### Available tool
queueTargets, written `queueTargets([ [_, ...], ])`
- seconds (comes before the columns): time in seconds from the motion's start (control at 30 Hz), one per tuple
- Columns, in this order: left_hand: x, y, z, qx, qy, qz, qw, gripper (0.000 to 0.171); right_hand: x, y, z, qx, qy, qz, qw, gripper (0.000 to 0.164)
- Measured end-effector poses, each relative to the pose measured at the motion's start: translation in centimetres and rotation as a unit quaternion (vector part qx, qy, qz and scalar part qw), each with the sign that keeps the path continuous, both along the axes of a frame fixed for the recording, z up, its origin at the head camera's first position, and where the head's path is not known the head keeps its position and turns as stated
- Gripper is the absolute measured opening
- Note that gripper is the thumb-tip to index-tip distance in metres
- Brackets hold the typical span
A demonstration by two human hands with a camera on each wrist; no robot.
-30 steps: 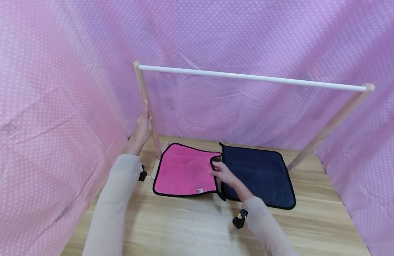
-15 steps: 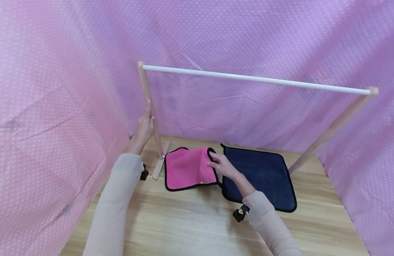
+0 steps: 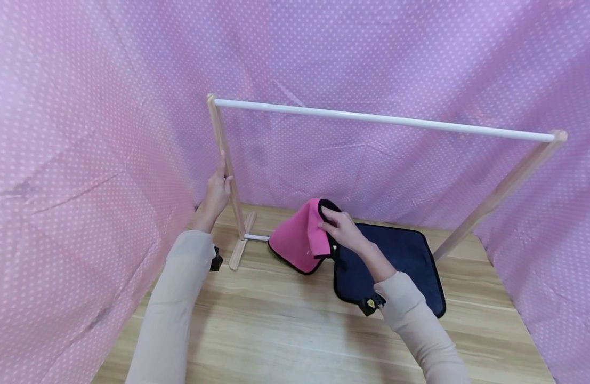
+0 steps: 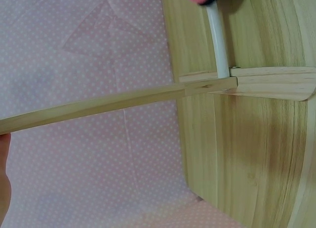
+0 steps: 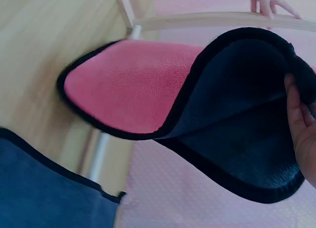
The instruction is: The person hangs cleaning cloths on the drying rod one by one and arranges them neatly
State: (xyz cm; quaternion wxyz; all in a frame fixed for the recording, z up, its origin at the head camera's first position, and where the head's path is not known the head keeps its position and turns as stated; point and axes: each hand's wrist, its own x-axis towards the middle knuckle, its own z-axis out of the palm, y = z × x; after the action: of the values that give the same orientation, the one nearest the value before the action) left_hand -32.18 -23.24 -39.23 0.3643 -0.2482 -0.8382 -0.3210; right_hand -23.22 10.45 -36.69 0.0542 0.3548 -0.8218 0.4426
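Note:
In the head view my right hand (image 3: 341,229) pinches one edge of a pink cloth (image 3: 295,237) with black piping. The cloth hangs folded from those fingers; its dark blue reverse (image 5: 237,104) shows in the right wrist view. My left hand (image 3: 217,186) holds the left wooden post (image 3: 225,144) of a rack, thumb on the near side. That post (image 4: 98,104) crosses the left wrist view, where only a sliver of the hand shows. A white top bar (image 3: 381,117) joins the rack's two posts. Beneath my right forearm lies a dark blue cloth (image 3: 395,256), flat and black-edged.
The rack's left foot (image 3: 242,242) stands on the wood-grain tabletop (image 3: 275,330), with a white lower bar (image 3: 257,237) beside it. The right post (image 3: 501,192) slants up at the right. Pink dotted fabric (image 3: 371,53) encloses the back and sides.
My right hand has raised the pink cloth and moved slightly right, folding it and drawing it off the rack's left foot and part of the lower bar. My left hand stays on the post.

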Motion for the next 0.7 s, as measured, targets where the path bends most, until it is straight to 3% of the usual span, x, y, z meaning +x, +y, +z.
queueTargets([
  [0.13, 0.3, 0.0, 0.2, 0.001, -0.030, 0.009, 0.9995, 0.069, -0.4, 0.6, 1.3, -0.020, 0.060, 0.001, 0.998, 0.022],
  [0.23, 0.4, 0.0, 0.2, 0.004, -0.051, 0.018, 0.9985, 0.067, -0.7, 1.0, 2.2, -0.028, 0.079, 0.003, 0.996, 0.021],
  [0.47, 0.4, -0.1, 0.2, 0.004, -0.051, 0.015, 0.9986, 0.068, -1.2, 1.4, 4.3, -0.033, 0.134, -0.003, 0.990, 0.016],
  [0.7, 0.5, -0.1, 0.4, -0.001, -0.084, 0.017, 0.9963, 0.065, -4.0, 2.4, 4.2, -0.030, 0.180, -0.006, 0.983, 0.015],
])
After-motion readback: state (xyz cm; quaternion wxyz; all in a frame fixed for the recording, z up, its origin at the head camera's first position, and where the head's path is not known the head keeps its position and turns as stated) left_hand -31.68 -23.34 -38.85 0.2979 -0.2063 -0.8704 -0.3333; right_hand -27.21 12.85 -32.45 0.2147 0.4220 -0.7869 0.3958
